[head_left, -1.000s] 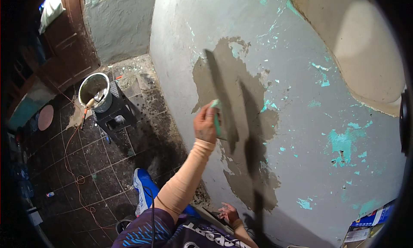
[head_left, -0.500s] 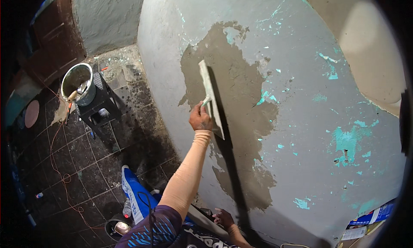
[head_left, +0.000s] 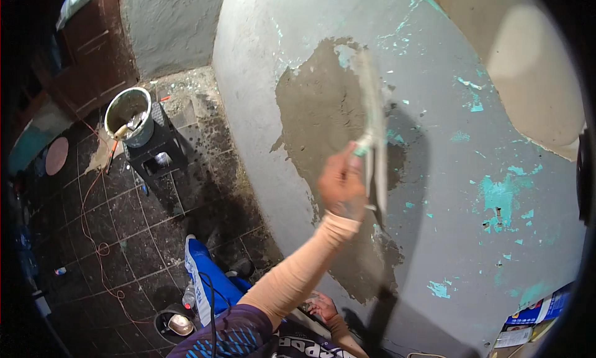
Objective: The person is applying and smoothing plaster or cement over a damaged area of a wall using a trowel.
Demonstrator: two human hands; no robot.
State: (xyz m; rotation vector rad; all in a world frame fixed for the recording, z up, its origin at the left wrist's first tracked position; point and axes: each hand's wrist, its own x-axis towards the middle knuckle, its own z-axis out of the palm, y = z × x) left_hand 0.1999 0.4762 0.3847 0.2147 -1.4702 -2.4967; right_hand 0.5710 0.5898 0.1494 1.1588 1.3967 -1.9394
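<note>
My left hand [head_left: 343, 183] grips the handle of a long, pale finishing trowel [head_left: 374, 125], its blade nearly upright and blurred by motion. The blade is over the right side of a wet grey-brown plaster patch [head_left: 323, 109] on the grey wall [head_left: 428, 190]; I cannot tell whether it touches. My left arm wears a beige sleeve. Low down near the wall's foot, my right hand [head_left: 321, 306] has its fingers loosely apart, with nothing seen in them.
On the left, a bucket [head_left: 138, 134] with a wooden-handled tool rests on a black stool [head_left: 162, 162]. An orange cord [head_left: 102, 249] crosses the dark tiled floor [head_left: 133, 258]. A blue-and-white bag [head_left: 202, 271], bottle [head_left: 189, 297] and dark container [head_left: 162, 324] are near my left arm.
My left hand has swept the trowel right across the plaster patch, and the blade now stands more upright. My right hand stays low. The view has shifted slightly.
</note>
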